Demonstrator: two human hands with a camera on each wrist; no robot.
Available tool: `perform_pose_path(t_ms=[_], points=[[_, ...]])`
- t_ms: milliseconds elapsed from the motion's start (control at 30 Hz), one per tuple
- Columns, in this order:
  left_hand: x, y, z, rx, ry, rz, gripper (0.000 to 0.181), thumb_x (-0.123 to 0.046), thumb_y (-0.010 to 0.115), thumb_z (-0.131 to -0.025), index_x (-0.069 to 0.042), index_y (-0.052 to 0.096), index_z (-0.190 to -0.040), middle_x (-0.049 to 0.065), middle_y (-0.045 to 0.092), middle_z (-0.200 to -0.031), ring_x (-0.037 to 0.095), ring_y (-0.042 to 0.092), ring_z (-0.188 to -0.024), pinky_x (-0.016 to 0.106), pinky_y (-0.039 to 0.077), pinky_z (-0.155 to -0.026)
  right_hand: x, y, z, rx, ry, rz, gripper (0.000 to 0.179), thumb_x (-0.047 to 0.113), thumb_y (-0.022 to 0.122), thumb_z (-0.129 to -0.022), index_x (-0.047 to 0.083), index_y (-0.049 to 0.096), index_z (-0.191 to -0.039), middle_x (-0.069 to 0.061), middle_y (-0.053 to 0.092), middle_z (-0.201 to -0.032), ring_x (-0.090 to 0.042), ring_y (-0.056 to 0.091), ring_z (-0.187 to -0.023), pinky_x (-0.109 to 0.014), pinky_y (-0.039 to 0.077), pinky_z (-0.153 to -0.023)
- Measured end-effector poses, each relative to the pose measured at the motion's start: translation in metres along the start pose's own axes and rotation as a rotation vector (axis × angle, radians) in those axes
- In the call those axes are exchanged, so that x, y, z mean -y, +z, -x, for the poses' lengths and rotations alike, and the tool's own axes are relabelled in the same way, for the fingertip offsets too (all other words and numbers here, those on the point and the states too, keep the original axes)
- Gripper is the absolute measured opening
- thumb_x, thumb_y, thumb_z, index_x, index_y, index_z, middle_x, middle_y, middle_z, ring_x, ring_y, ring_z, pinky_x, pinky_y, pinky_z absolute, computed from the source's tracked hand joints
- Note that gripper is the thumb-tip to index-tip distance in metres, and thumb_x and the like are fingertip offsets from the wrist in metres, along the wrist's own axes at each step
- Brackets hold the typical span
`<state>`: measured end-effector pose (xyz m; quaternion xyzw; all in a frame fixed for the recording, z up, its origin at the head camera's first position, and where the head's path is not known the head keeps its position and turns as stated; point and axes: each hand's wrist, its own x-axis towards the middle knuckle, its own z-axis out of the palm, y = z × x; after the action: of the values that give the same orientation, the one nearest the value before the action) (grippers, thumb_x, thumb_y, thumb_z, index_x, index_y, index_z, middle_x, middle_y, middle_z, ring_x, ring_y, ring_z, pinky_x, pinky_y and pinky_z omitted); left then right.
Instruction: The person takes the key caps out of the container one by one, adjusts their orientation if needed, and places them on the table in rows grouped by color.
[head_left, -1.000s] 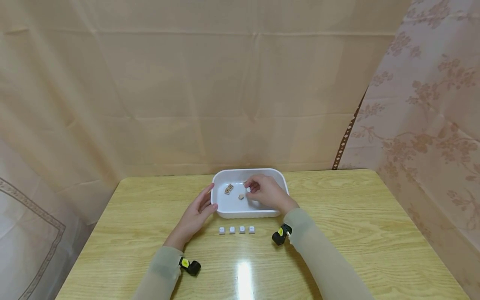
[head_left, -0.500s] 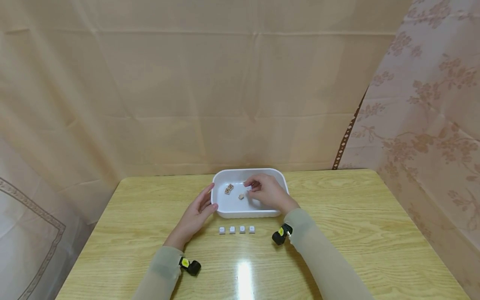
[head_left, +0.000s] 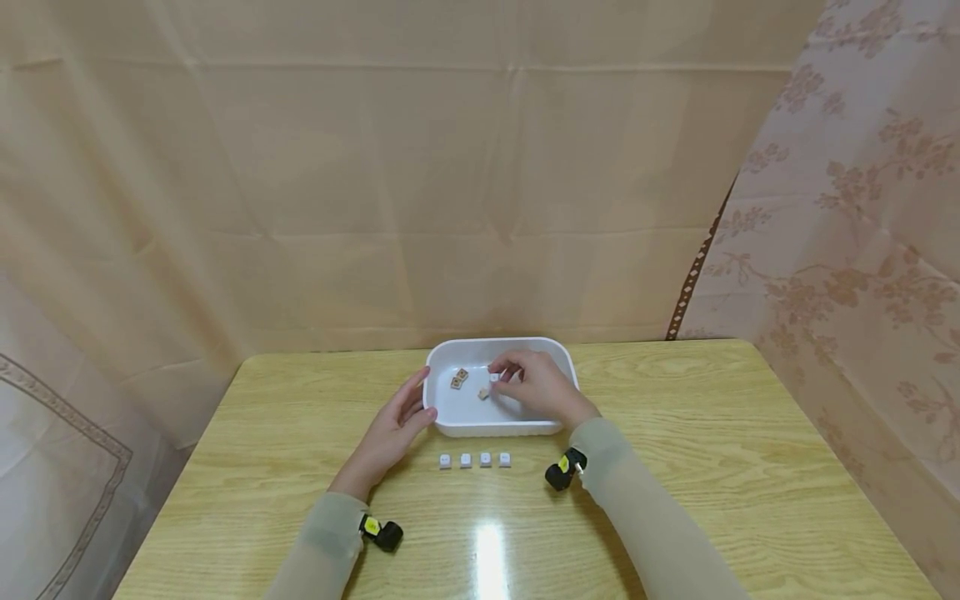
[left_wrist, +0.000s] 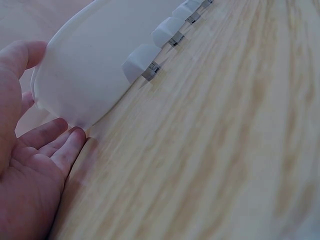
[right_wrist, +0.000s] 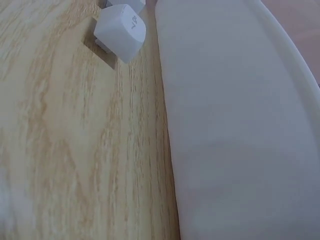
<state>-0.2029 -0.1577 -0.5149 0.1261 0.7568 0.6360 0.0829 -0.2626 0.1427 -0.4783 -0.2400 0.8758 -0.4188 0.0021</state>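
My right hand (head_left: 534, 385) is inside the white tray (head_left: 450, 427), pinching a small white keycap (head_left: 494, 377) between thumb and fingers. At the tray's left end my left hand (head_left: 390, 425) holds the rounded wall, thumb by the front corner and a finger by the back one. In the left wrist view that hand's fingertips (left_wrist: 75, 135) meet the wall low down. Two tan square pieces with dark centres (head_left: 459, 379) lie in the tray, and a smaller tan piece (head_left: 483, 393) sits near the pinched keycap. The right wrist view does not show the hand.
Several white keycaps stand in a row in front of the tray, among them a left one (head_left: 445, 461) and a right one (head_left: 505, 460). Grey parts show under them in the left wrist view. Behind the wooden table (head_left: 675, 467) hangs a beige curtain (head_left: 375, 208).
The right hand's white keycap has tilted in the fingers, so its top face shows more now. The left hand, the tray and the row of keycaps stay in place.
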Motion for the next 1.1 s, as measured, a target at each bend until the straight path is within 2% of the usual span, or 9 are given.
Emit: perform_pose_path(t_ms=[367, 533, 700, 867, 1000, 1100], points=[[-0.003, 0.001, 0.0, 0.01, -0.004, 0.022, 0.072, -0.02, 0.069, -0.11, -0.027, 0.035, -0.173, 0.017, 0.043, -0.171, 0.033, 0.044, -0.157, 0.035, 0.041, -0.125, 0.005, -0.008, 0.003, 0.004, -0.039, 0.049, 0.019, 0.015, 0.085, -0.096, 0.011, 0.081, -0.114, 0.007, 0.076, -0.097, -0.011, 0.067, -0.09, -0.032, 0.056, -0.081], [-0.004, 0.002, 0.0, 0.009, -0.013, 0.031, 0.071, -0.017, 0.069, -0.11, -0.027, 0.035, -0.173, 0.018, 0.043, -0.17, 0.033, 0.044, -0.156, 0.036, 0.042, -0.125, 0.012, -0.017, 0.009, 0.007, -0.066, 0.03, 0.02, 0.015, 0.085, -0.097, 0.01, 0.08, -0.116, 0.005, 0.078, -0.104, -0.01, 0.068, -0.092, -0.03, 0.058, -0.081], [-0.004, 0.001, 0.0, 0.007, -0.008, 0.027, 0.072, -0.019, 0.069, -0.11, -0.027, 0.035, -0.173, 0.018, 0.043, -0.17, 0.033, 0.044, -0.157, 0.035, 0.042, -0.125, 0.019, -0.025, 0.018, -0.034, -0.099, -0.017, 0.022, 0.011, 0.086, -0.095, 0.005, 0.081, -0.115, 0.001, 0.08, -0.104, -0.012, 0.069, -0.088, -0.027, 0.056, -0.074], [-0.004, 0.0, 0.0, -0.002, 0.002, 0.029, 0.071, -0.016, 0.069, -0.11, -0.024, 0.036, -0.172, 0.021, 0.044, -0.169, 0.035, 0.046, -0.155, 0.034, 0.043, -0.124, 0.026, -0.029, 0.031, -0.072, -0.059, -0.036, 0.02, 0.012, 0.087, -0.094, 0.004, 0.08, -0.112, 0.003, 0.077, -0.094, -0.012, 0.067, -0.085, -0.025, 0.053, -0.072], [-0.001, 0.0, 0.001, -0.005, 0.017, 0.029, 0.071, -0.014, 0.068, -0.11, -0.021, 0.035, -0.172, 0.024, 0.045, -0.167, 0.038, 0.046, -0.155, 0.034, 0.043, -0.124, 0.03, -0.032, 0.046, -0.094, -0.017, -0.05, 0.019, 0.015, 0.087, -0.095, 0.009, 0.081, -0.112, 0.005, 0.077, -0.097, -0.012, 0.066, -0.085, -0.026, 0.054, -0.072], [0.0, 0.0, 0.001, -0.008, 0.016, 0.031, 0.071, -0.014, 0.069, -0.11, -0.021, 0.036, -0.172, 0.023, 0.046, -0.166, 0.037, 0.047, -0.154, 0.034, 0.044, -0.123, 0.034, -0.032, 0.058, -0.109, -0.025, -0.062, 0.019, 0.014, 0.087, -0.095, 0.011, 0.082, -0.113, 0.005, 0.078, -0.102, -0.012, 0.067, -0.086, -0.027, 0.054, -0.072]])
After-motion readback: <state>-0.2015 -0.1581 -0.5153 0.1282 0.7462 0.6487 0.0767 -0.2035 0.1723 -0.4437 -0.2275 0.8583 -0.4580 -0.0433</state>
